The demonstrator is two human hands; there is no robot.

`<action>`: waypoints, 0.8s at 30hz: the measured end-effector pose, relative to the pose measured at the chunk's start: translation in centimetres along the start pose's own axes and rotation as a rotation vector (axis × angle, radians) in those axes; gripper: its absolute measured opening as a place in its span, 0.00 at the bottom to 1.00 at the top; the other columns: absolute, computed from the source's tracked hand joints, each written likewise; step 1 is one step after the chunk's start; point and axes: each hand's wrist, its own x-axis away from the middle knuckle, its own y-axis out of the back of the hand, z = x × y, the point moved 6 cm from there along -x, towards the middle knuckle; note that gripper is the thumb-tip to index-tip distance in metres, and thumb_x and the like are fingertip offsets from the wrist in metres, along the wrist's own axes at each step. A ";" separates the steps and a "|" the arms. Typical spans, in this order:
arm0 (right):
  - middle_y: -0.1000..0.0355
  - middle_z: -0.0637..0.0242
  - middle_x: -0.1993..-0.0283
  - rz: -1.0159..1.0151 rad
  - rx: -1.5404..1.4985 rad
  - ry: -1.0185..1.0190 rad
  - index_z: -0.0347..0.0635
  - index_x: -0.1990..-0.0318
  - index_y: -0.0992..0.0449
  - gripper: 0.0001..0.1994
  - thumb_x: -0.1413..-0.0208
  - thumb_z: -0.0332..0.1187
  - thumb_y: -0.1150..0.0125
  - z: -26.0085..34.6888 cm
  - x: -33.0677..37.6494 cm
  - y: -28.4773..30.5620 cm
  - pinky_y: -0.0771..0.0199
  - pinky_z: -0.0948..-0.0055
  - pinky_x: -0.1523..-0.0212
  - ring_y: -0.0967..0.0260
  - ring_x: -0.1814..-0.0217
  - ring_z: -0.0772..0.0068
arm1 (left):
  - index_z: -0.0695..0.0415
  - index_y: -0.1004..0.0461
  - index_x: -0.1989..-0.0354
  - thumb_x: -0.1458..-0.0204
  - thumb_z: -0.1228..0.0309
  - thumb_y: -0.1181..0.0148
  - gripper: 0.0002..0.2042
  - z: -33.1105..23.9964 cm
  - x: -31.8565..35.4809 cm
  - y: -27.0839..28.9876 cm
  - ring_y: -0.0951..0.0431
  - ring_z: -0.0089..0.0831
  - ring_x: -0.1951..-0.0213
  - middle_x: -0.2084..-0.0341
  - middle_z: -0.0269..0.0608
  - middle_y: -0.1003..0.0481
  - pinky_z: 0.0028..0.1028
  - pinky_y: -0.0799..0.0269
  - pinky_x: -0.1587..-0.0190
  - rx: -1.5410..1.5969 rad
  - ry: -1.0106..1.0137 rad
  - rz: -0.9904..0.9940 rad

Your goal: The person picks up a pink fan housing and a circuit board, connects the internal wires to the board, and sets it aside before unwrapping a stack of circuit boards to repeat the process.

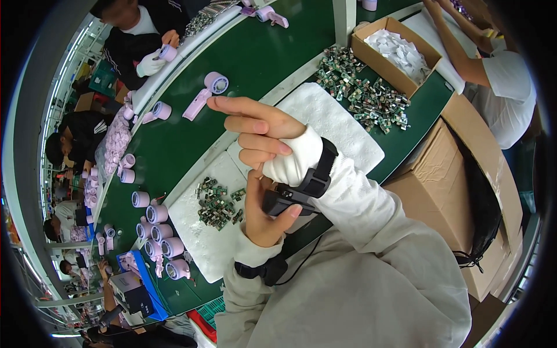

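Note:
My right hand [264,122] reaches in from the right above the bench, its fingers folded back toward the white cuff; I see nothing in them. A black strap [322,168] circles my right wrist over the sleeve and carries a small black device [281,200]. My left hand [264,214] is closed on that device, thumb on its near side and index finger along its left side. Its other fingers are hidden. Another black wrist device [264,269] with a cable sits on my left wrist. Small green circuit boards [217,206] lie in a pile on a white foam sheet [188,243] left of my hands.
A second foam sheet [360,139] lies beyond my right arm, by a heap of circuit boards [371,104] and a carton [400,29] of white slips. Lilac fan-like housings [165,238] crowd the green bench's left. Large cardboard boxes [441,197] stand right. Co-workers [139,35] sit around.

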 end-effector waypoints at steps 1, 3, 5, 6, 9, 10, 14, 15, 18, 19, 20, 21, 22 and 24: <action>0.43 0.81 0.82 -0.005 -0.023 0.007 0.44 0.42 0.29 0.14 0.26 0.36 0.58 -0.2 -0.4 0.3 0.52 0.76 0.86 0.52 0.93 0.82 | 0.64 0.33 0.53 0.43 0.74 0.35 0.15 0.9 0.6 0.3 0.27 0.20 0.72 0.68 0.38 0.25 0.22 0.27 0.65 0.055 0.051 -0.063; 0.42 0.81 0.83 -0.008 -0.047 0.022 0.44 0.43 0.29 0.14 0.26 0.38 0.56 -0.4 -1.0 0.3 0.52 0.76 0.86 0.51 0.93 0.81 | 0.64 0.33 0.54 0.42 0.72 0.36 0.14 1.7 1.7 0.2 0.27 0.20 0.73 0.68 0.38 0.25 0.22 0.27 0.65 0.109 0.104 -0.119; 0.39 0.79 0.85 -0.275 0.490 0.329 0.45 0.46 0.28 0.12 0.30 0.39 0.48 1.2 -1.1 0.8 0.49 0.76 0.86 0.48 0.93 0.78 | 0.65 0.31 0.55 0.40 0.70 0.37 0.13 2.2 3.0 -0.6 0.28 0.20 0.74 0.71 0.37 0.26 0.22 0.29 0.68 0.084 0.282 -0.174; 0.38 0.79 0.85 -0.408 0.759 0.480 0.46 0.47 0.28 0.12 0.32 0.40 0.45 1.9 -0.8 0.7 0.48 0.76 0.85 0.46 0.92 0.77 | 0.65 0.31 0.56 0.40 0.68 0.38 0.13 2.6 3.5 -0.6 0.28 0.20 0.75 0.73 0.37 0.26 0.22 0.30 0.69 0.071 0.371 -0.204; 0.37 0.75 0.87 -0.405 1.335 0.808 0.46 0.48 0.28 0.13 0.35 0.39 0.39 1.6 -0.2 -0.8 0.46 0.77 0.85 0.44 0.91 0.76 | 0.65 0.29 0.58 0.40 0.70 0.37 0.11 3.0 3.9 0.0 0.29 0.19 0.76 0.76 0.36 0.26 0.22 0.31 0.71 0.011 0.416 -0.123; 0.37 0.73 0.87 -0.392 1.626 0.974 0.45 0.49 0.28 0.14 0.37 0.39 0.37 1.3 0.2 -2.0 0.45 0.77 0.84 0.42 0.91 0.76 | 0.65 0.28 0.59 0.40 0.70 0.37 0.10 3.0 3.9 -0.1 0.29 0.18 0.77 0.78 0.35 0.26 0.22 0.32 0.73 -0.016 0.438 -0.080; 0.38 0.72 0.87 -0.297 1.615 0.895 0.44 0.52 0.26 0.12 0.37 0.40 0.37 0.5 -0.1 -2.3 0.47 0.77 0.85 0.43 0.90 0.77 | 0.65 0.26 0.60 0.39 0.71 0.38 0.09 2.1 3.8 -1.1 0.29 0.19 0.78 0.79 0.35 0.25 0.22 0.33 0.75 -0.196 0.357 -0.020; 0.38 0.72 0.87 -0.264 1.612 0.868 0.44 0.53 0.26 0.12 0.37 0.40 0.37 0.2 -0.3 -2.5 0.48 0.77 0.85 0.44 0.90 0.78 | 0.65 0.26 0.60 0.39 0.71 0.38 0.09 2.5 3.9 -1.1 0.29 0.19 0.78 0.79 0.35 0.25 0.22 0.33 0.75 -0.198 0.357 -0.025; 0.38 0.72 0.87 -0.168 1.599 0.787 0.42 0.56 0.24 0.11 0.36 0.40 0.38 -0.4 -0.6 -3.1 0.49 0.77 0.85 0.45 0.89 0.79 | 0.66 0.26 0.60 0.40 0.73 0.38 0.08 3.7 4.2 -0.9 0.27 0.19 0.77 0.77 0.35 0.23 0.23 0.33 0.75 -0.079 0.251 -0.017; 0.38 0.72 0.87 -0.169 1.598 0.786 0.42 0.56 0.24 0.11 0.36 0.40 0.38 -0.4 -0.5 -3.3 0.49 0.77 0.85 0.45 0.89 0.79 | 0.66 0.26 0.60 0.40 0.73 0.38 0.08 3.6 4.1 -1.0 0.27 0.19 0.77 0.77 0.35 0.23 0.23 0.33 0.75 -0.079 0.252 -0.018; 0.39 0.73 0.87 -0.148 1.355 0.598 0.42 0.58 0.23 0.12 0.36 0.42 0.39 -0.5 -0.9 -2.8 0.51 0.77 0.85 0.46 0.89 0.80 | 0.66 0.26 0.61 0.40 0.73 0.39 0.07 3.4 4.0 -1.1 0.27 0.20 0.77 0.77 0.36 0.23 0.23 0.33 0.75 -0.054 0.262 -0.026; 0.40 0.74 0.87 -0.125 1.108 0.415 0.41 0.59 0.23 0.13 0.35 0.43 0.39 -1.0 -1.3 -2.4 0.52 0.77 0.85 0.47 0.89 0.81 | 0.66 0.26 0.61 0.39 0.73 0.39 0.07 3.2 3.9 -1.2 0.27 0.20 0.77 0.76 0.37 0.23 0.23 0.33 0.75 -0.029 0.273 -0.034; 0.41 0.75 0.87 -0.103 0.859 0.237 0.41 0.61 0.22 0.14 0.34 0.44 0.40 -1.6 -1.5 -2.2 0.53 0.77 0.86 0.49 0.89 0.83 | 0.66 0.26 0.62 0.39 0.73 0.40 0.07 3.1 3.9 -1.3 0.28 0.20 0.77 0.76 0.37 0.23 0.23 0.34 0.75 -0.004 0.283 -0.042; 0.41 0.75 0.87 -0.111 0.779 0.163 0.40 0.61 0.22 0.15 0.34 0.44 0.40 -1.3 -1.0 -2.7 0.54 0.77 0.85 0.49 0.89 0.84 | 0.66 0.26 0.63 0.38 0.72 0.42 0.07 3.2 4.0 -1.1 0.28 0.21 0.78 0.76 0.38 0.23 0.23 0.34 0.75 0.042 0.298 -0.047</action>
